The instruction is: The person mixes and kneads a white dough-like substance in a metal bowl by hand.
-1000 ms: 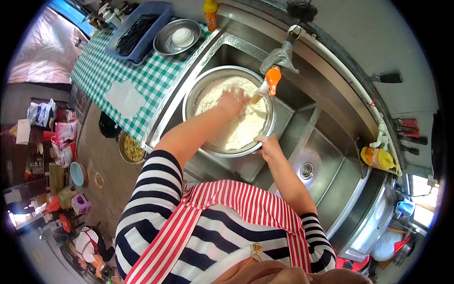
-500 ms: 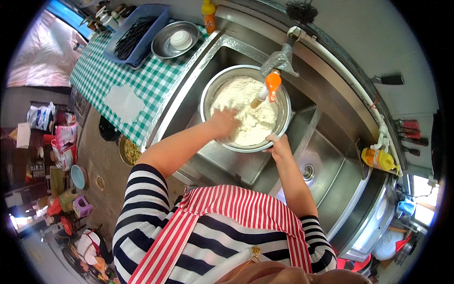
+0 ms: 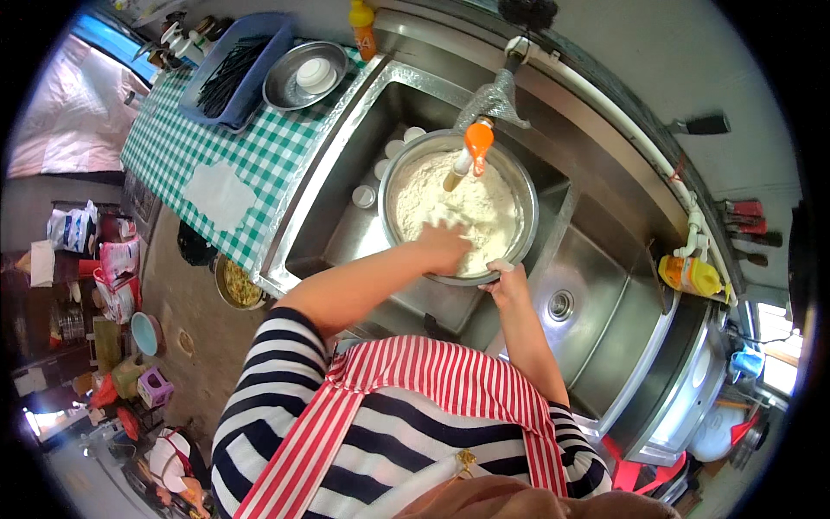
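Your steel bowl (image 3: 529,212) stands in the left sink basin (image 3: 339,232) under the tap (image 3: 458,173), and, loaded with pale, flour-like powder (image 3: 428,186), it is probably heavy and apt to slide on smooth metal, so the rolled rim is the surest hold. Your right hand (image 3: 508,284) clamps that rim at the near right, thumb over the edge, while your left hand (image 3: 445,247) meets the powder, its fingertips too indistinct to tell whether they part or pinch. The powder looks soft, dry and crumbly, heaped unevenly against the round, polished wall.
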A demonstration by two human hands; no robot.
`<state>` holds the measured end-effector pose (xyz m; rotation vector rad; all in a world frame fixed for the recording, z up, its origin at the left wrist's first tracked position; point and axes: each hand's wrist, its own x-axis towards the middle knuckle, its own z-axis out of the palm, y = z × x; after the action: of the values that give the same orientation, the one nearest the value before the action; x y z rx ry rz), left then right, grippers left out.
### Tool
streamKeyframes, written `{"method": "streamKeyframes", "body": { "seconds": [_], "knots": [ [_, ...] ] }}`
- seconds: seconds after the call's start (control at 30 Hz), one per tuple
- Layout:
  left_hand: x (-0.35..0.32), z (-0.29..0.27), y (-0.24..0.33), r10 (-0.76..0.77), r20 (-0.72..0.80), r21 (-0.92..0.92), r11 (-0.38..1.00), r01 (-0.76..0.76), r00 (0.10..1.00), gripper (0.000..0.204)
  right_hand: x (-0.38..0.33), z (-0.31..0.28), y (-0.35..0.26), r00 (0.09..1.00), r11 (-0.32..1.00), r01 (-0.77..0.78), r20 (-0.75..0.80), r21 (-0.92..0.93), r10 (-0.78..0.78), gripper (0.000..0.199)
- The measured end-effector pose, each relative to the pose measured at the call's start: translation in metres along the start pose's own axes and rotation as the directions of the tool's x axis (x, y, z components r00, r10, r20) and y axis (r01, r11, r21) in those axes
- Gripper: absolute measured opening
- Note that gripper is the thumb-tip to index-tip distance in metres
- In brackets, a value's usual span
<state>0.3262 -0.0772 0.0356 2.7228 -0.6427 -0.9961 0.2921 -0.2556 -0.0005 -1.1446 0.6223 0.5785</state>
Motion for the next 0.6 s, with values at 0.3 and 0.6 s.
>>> {"method": "streamKeyframes", "body": {
  "seconds": [0.3,0.6],
  "knots": [
    [0.034,-0.007,-0.052,-0.499,-0.245,-0.488,0.804,0.339,0.831,0.061,-0.020,0.023,0.005,0.999,0.994,0.002,0.040,-0.111,0.002,0.033],
    [-0.016,0.013,-0.013,0.156,-0.170,0.014,0.988,-0.156,0.973,0.048,-0.006,0.027,0.000,0.994,0.989,0.051,0.100,-0.139,-0.037,0.037]
  ]
}}
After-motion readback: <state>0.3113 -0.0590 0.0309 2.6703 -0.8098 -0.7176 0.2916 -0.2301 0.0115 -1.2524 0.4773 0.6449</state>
